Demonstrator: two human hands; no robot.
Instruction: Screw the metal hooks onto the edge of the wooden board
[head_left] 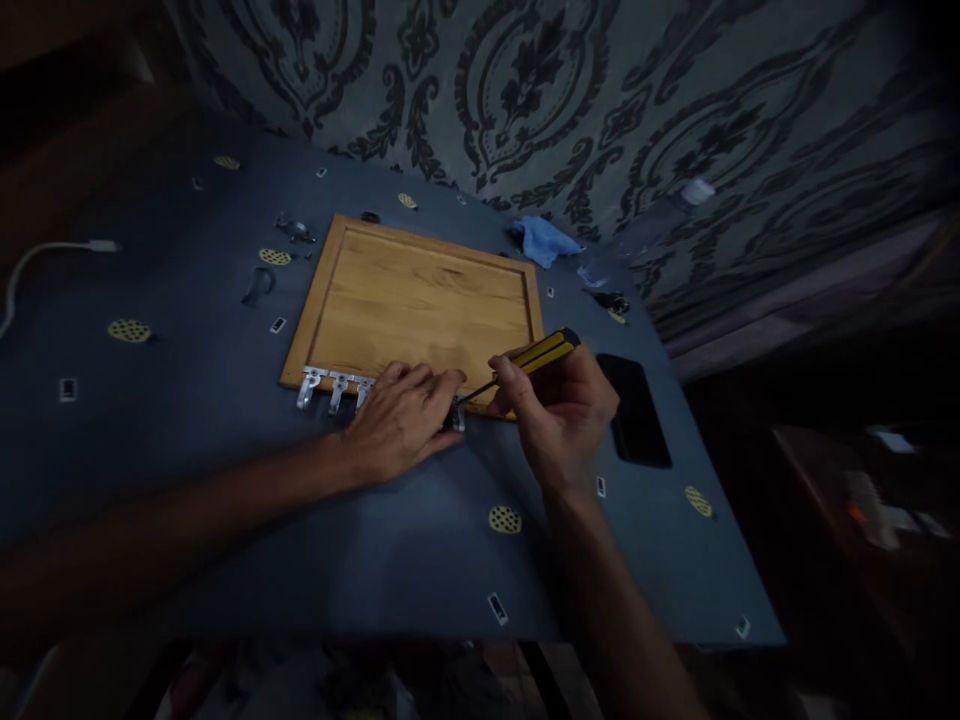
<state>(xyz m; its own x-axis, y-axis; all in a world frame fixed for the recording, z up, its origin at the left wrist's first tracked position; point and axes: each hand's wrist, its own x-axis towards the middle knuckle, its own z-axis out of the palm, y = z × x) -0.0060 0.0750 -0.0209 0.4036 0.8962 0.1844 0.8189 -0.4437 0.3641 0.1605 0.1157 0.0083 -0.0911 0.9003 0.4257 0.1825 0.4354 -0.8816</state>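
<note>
A wooden cabinet door point(431, 290) with a raised frame lies flat on the blue-grey table. Several metal cabinet hinges point(308, 388) sit in a row along its near edge. My left hand point(405, 420) rests on that edge, its index finger and thumb closed about a hinge point(459, 415) at the right of the row. Some hinges are partly covered by this hand. My right hand point(562, 415) grips a yellow and black screwdriver point(546, 352) by its handle. The screwdriver slants down to the left, and its tip meets the hinge by my left thumb.
On the right lies a black phone point(634, 410). A blue cloth point(546, 240) and a clear bottle point(652, 228) are near the patterned wall. Small metal parts point(296, 230) and a dark curved piece point(259, 284) lie left of the door. A white cable point(45, 250) runs at far left.
</note>
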